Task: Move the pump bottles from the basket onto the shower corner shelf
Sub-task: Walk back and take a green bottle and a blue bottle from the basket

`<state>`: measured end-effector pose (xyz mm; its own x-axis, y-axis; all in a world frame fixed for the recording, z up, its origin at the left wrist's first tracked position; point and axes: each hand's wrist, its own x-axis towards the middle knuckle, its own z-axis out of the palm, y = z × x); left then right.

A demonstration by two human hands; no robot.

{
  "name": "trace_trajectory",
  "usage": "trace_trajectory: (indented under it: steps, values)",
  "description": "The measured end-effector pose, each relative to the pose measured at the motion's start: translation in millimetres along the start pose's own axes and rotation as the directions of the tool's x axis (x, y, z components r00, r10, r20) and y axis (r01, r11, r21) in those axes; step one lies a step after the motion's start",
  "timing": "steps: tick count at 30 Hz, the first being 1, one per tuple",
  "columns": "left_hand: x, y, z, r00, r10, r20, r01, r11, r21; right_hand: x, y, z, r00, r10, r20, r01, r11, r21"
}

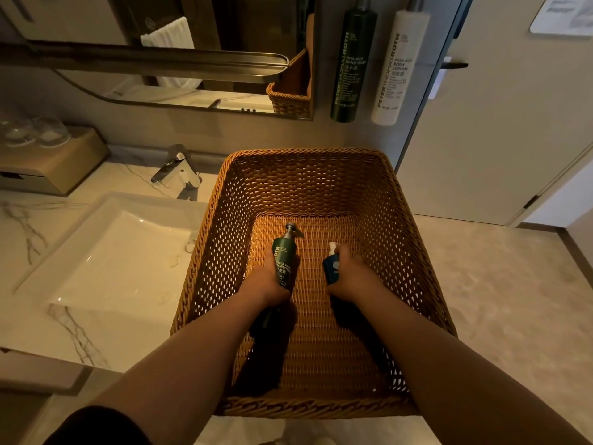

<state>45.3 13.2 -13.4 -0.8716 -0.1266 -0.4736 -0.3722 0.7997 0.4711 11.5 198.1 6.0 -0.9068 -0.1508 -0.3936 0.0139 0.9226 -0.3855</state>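
Note:
A deep brown wicker basket (pixel 321 184) stands at the right end of the vanity counter. Both my arms reach down into it. My left hand (pixel 264 279) is closed around a dark green pump bottle (pixel 284 258) with a grey pump head, lying on the basket floor. My right hand (pixel 351 276) grips a smaller dark blue pump bottle (pixel 330 268) with a white top, just right of the green one. The shower corner shelf is not in view.
A white sink (pixel 112 252) and chrome tap (pixel 175 170) lie left of the basket on the marble counter. A dark green bottle (pixel 351 62) and a white bottle (pixel 398 69) hang on the wall above. A mirror with a metal ledge (pixel 160 62) is behind; a door (pixel 500 123) stands right.

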Motion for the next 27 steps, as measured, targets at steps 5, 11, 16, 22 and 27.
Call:
trace_trajectory:
  steps: [5, 11, 16, 22, 27]
  values:
    - [-3, 7, -6, 0.999, 0.025, -0.020, -0.029, 0.984, -0.177, -2, -5, -5, 0.996, -0.055, -0.070, 0.058, 0.998, 0.034]
    - [-13, 21, -18, 0.992, 0.083, -0.099, -0.112, 0.936, -0.335, -7, -10, -21, 0.981, -0.140, -0.134, 0.161, 0.974, 0.159]
    - [-25, 25, -34, 0.981, 0.098, -0.168, -0.154, 0.918, -0.364, -14, -15, -39, 0.954, -0.207, -0.219, 0.252, 0.945, 0.208]
    - [-56, 21, -56, 0.952, 0.134, -0.276, -0.245, 0.873, -0.421, -29, -26, -54, 0.889, -0.326, -0.323, 0.415, 0.872, 0.261]
    - [-101, 18, -62, 0.893, 0.133, -0.431, -0.323, 0.854, -0.407, -50, -43, -59, 0.796, -0.463, -0.390, 0.567, 0.796, 0.212]
